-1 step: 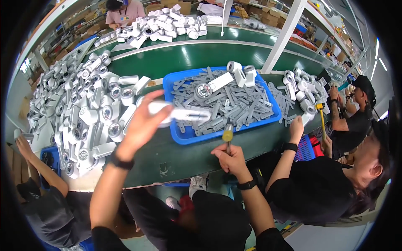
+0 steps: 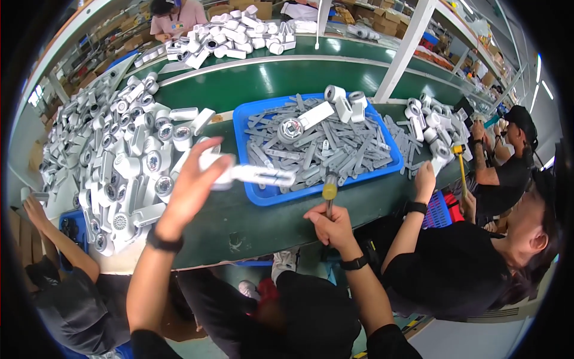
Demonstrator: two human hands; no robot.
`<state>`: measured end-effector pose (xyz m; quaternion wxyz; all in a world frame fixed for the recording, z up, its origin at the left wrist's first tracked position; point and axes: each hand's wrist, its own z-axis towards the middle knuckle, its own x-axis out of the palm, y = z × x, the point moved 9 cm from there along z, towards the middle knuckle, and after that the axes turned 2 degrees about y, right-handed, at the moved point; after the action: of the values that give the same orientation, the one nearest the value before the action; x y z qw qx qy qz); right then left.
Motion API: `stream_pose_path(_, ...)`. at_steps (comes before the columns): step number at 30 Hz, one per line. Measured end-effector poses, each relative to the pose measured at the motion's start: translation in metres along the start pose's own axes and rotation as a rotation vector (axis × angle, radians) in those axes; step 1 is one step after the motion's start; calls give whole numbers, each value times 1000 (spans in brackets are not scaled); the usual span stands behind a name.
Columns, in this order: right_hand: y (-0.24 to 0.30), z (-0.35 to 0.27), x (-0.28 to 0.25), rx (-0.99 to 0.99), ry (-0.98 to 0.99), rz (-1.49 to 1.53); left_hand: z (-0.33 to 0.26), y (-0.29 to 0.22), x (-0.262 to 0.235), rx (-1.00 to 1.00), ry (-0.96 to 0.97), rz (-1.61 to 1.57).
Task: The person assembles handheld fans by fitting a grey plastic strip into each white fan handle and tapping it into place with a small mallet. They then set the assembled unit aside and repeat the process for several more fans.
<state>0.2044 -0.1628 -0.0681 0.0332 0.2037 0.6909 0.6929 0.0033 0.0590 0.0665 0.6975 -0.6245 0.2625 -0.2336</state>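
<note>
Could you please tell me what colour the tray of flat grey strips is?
The shallow rectangular tray is blue, showing best in the head view.

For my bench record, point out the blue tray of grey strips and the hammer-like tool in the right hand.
Blue tray (image 2: 269, 200): head view, on its front wall.
Hammer-like tool (image 2: 329, 191): head view, on its yellow part.

Factory workshop: heaped white parts (image 2: 127, 166), apparently cartons (image 2: 387, 23) behind.

Free: bare bench (image 2: 266, 227) on near side of blue tray (image 2: 260, 197); green lane (image 2: 293, 76) beyond tray | Obstacles: left, heaped white housings (image 2: 128, 164); right, co-worker's forearm (image 2: 406, 231); far side, slanting white post (image 2: 407, 51); in tray, grey strips (image 2: 356, 149).
</note>
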Motion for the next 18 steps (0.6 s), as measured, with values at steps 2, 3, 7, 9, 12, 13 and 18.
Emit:
stream_pose_path(2, 3, 1, 3, -40, 14, 57, -42, 24, -27, -212, -41, -115)
stream_pose_path(3, 4, 3, 7, -37, 26, 62, -60, 39, -39, -253, -88, -79)
stream_pose_path(7, 2, 10, 21, -2, 44, 63, -103, 85, -47, -351, -208, 135)
stream_pose_path(9, 5, 10, 20, -24, 16, 39, -99, 87, -39, -343, -232, 166)
stream_pose_path(12, 6, 8, 16, -33, 4, 35, -90, 98, -39, -322, -269, 213)
stream_pose_path(13, 6, 8, 16, -33, 5, 33, -86, 98, -37, -255, -226, 360)
stream_pose_path(18, 3, 7, 18, -17, 5, 58, -71, 92, -36, -121, -144, 664)
